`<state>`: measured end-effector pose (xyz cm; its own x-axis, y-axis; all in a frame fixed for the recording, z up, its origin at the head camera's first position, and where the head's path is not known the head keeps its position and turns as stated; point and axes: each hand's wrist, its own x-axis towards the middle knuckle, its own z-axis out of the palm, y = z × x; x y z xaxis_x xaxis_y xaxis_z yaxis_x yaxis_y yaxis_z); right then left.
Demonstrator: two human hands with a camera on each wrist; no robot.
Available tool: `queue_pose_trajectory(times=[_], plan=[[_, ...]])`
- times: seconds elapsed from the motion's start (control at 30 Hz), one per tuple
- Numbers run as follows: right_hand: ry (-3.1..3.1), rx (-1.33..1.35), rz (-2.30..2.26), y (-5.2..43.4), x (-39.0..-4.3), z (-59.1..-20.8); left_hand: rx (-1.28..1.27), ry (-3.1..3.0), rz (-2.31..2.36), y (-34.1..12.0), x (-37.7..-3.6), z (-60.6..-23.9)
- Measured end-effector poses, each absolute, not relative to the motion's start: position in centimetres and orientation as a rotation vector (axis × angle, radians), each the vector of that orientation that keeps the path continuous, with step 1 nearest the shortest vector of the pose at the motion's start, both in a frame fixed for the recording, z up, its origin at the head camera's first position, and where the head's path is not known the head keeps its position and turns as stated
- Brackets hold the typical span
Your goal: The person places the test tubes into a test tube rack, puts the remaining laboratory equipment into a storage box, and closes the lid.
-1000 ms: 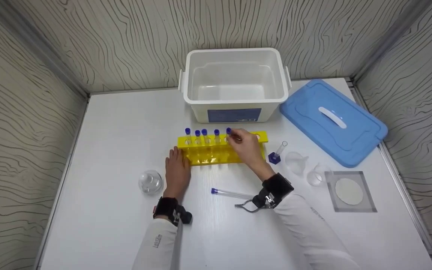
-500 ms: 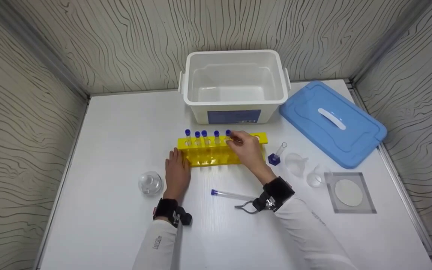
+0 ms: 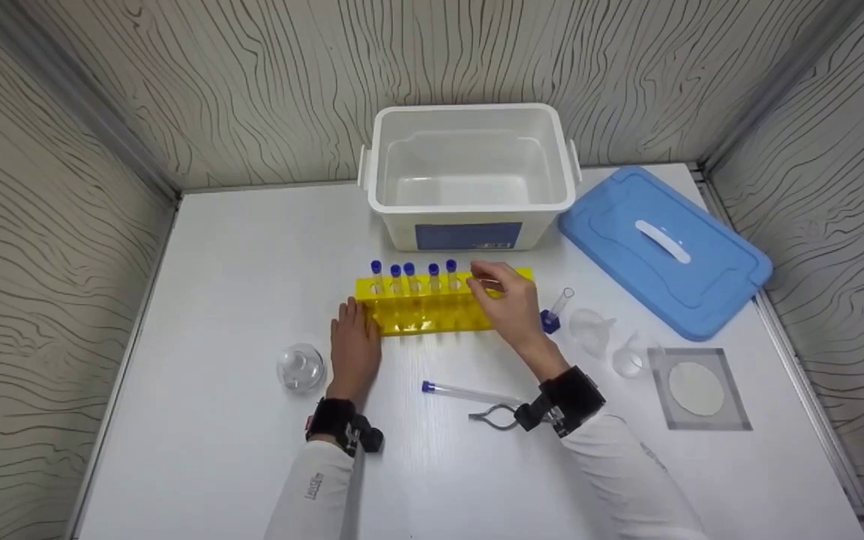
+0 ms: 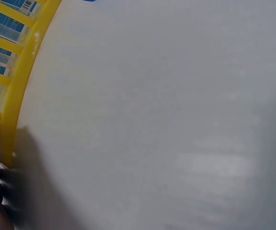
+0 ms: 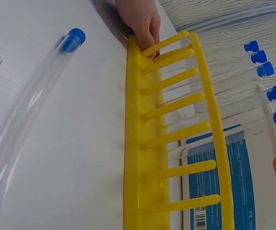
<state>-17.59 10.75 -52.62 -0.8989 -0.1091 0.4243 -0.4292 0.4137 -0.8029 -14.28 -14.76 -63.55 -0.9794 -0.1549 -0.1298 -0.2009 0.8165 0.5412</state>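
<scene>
A yellow test-tube rack [image 3: 439, 309] stands on the white table in front of the bin. Several blue-capped tubes [image 3: 433, 271] stand in its left holes, and the holes on the right hold nothing. My right hand [image 3: 498, 291] hovers over the rack's right half. Its fingers are loosely bent, just right of the last tube [image 3: 451, 268], and hold nothing. My left hand [image 3: 353, 339] lies flat on the table with its fingers [image 5: 140, 19] against the rack's [image 5: 147, 143] left end. One more capped tube [image 3: 469, 391] lies loose near my right wrist.
An open white bin [image 3: 469, 120] stands behind the rack, its blue lid [image 3: 664, 247] to the right. A round flask [image 3: 301, 365] sits left of my left hand. Metal tongs [image 3: 493, 417], a small cylinder [image 3: 553, 309], funnel [image 3: 594, 325], beaker [image 3: 629, 360] and grey mat [image 3: 732, 409] lie right.
My right hand has let go of the fifth tube, which now sits lower in the rack, and has drawn away to the right. The left hand has not moved.
</scene>
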Motion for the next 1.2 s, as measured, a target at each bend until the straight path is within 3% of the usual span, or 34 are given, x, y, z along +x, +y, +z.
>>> queue_pose_trajectory(times=[0.27,0.73,1.2], plan=[[-2.353,0.768,1.116,11.0,-16.1,-52.9,-0.299,2.902,0.879,-14.7,-14.3,-63.6],[-2.654,1.082,0.842,10.5,-12.8,-56.6,-0.302,2.922,0.877,-14.6,-14.4,-63.4],[-3.016,1.179,0.455,8.5,-10.5,-58.0,-0.297,2.923,0.868,-14.6,-14.3,-63.2]])
